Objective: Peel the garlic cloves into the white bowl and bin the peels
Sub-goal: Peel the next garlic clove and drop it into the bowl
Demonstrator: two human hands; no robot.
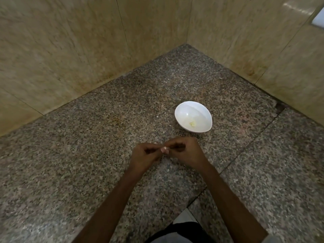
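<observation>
Where curled hands (146, 155) (186, 151) meet, both pinch garlic (166, 148).

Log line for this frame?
stage: peeling | left hand, right hand: both pinch one garlic clove above counter | white bowl: yellowish bit inside | bin: not in view

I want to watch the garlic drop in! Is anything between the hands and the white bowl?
Nothing visible. Only bare speckled counter lies between the white bowl and the left hand and right hand, which pinch a small pale bit together.
</observation>
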